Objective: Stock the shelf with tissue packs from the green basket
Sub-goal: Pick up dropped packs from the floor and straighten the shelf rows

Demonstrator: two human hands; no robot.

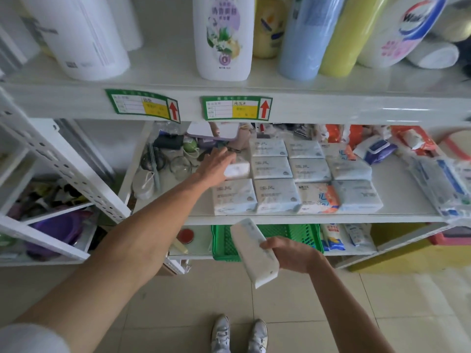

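While both arms reach toward the white shelf (293,219), the single head view shows the following, each place given relative to the green basket (224,247).

Green basket: on the lower shelf level, under the middle board, partly hidden by the pack in the right hand; what lies inside it cannot be told.

Left hand (214,165): above the basket and slightly left, stretched over the middle board, holding a tissue pack (237,170) from its left side; the fingers lie along the pack's far edge, and how tightly they curl cannot be told because of blur.

That pack: on or just over the board, touching the left end of the middle row of packs.

Right hand (288,253): just right of the basket and in front of it, fingers curled round a second tissue pack (254,253).

Second pack: held in the air, tilted, one end up across the basket's front and the other end down over the floor (331,314).

Stocked packs (295,184): above the basket on the middle board, three rows lying flat and side by side; one in the front row has an orange print.

Clutter (168,154): above and left of the basket, at the board's left end, a comb, cords and small items.

Bottles and rolls (224,36): far above the basket, upright on the top board.

Price labels (237,108): above the basket, on the top board's front edge, each with a red arrow.

Shoes (239,335): below the basket, on the tiled floor.
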